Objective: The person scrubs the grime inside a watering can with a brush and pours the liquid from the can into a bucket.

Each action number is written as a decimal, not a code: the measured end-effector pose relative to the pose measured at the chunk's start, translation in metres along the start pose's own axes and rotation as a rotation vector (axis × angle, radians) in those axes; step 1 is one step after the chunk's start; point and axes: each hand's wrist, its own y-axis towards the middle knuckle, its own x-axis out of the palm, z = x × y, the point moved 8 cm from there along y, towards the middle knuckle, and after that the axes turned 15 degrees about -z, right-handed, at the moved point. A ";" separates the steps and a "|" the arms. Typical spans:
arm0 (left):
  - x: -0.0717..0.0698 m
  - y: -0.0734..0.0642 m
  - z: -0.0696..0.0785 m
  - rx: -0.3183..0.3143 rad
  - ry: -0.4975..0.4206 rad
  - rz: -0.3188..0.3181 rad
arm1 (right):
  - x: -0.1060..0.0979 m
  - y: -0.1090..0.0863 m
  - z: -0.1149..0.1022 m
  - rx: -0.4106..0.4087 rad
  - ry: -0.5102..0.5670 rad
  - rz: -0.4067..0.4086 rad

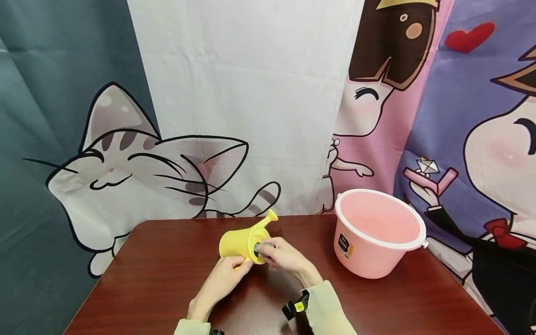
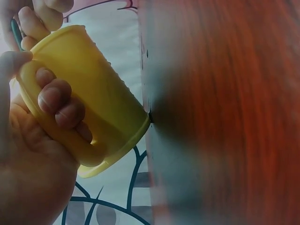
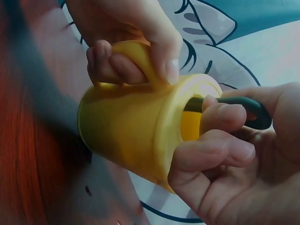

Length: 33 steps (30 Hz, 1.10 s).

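A yellow toy watering can [image 1: 236, 243] is tilted on its side above the table, its spout pointing up and its round opening facing right. My left hand [image 1: 226, 275] grips its handle [image 2: 56, 126], fingers curled through the loop. At the opening, my right hand [image 1: 286, 259] pinches a dark green tool with a looped, curved end [image 3: 255, 112]. The tool's other end reaches into the can and is hidden, so its kind cannot be told. The left wrist view shows only a sliver of the green piece [image 2: 17, 35] beside the right fingers.
A pink bucket [image 1: 368, 260] with a white rim stands on the right of the brown wooden table [image 1: 146, 279]. Behind the table hangs a cartoon-printed cloth [image 1: 251, 116]. A wrist camera [image 1: 295, 305] is strapped to the right wrist.
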 end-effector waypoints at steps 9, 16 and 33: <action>-0.002 0.000 0.002 -0.002 -0.024 -0.006 | -0.013 -0.015 -0.010 -0.041 -0.074 -0.091; -0.002 -0.001 -0.001 -0.023 -0.039 -0.004 | -0.020 -0.023 -0.016 -0.025 -0.155 -0.138; 0.000 -0.001 0.000 -0.001 -0.021 -0.006 | -0.009 -0.012 -0.003 0.067 0.131 -0.044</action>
